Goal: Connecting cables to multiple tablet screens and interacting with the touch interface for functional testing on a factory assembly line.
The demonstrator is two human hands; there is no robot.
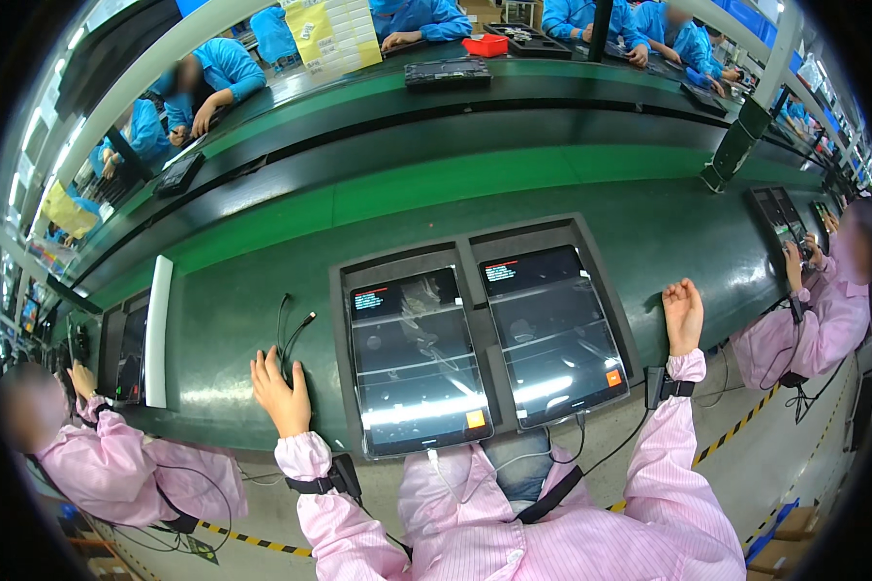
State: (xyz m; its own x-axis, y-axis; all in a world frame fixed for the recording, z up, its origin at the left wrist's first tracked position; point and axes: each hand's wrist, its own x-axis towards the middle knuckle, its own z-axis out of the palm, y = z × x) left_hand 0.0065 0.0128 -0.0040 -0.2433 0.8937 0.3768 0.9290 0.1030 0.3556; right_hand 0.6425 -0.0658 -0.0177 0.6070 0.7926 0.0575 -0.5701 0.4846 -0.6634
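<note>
Two tablets with lit dark screens lie side by side in a black foam tray [479, 290]. The left tablet [412, 373] has a white cable [436, 463] at its lower edge, and a black cable [582, 426] hangs by the lower edge of the right tablet [552, 339]. Clear film with glare covers both screens. My left hand [283, 395] rests on the green table left of the tray, fingers apart and holding nothing. Just beyond its fingertips lie loose black cable ends [288, 329]. My right hand [683, 318] is right of the tray, empty, its fingers loosely curved.
A white panel [158, 334] stands on edge at the left, beside another dark tray. Co-workers in pink sit on both sides; the right one [809, 315] handles a device. A green post [736, 145] rises at the back right. Beyond runs a conveyor [358, 136], with people in blue behind.
</note>
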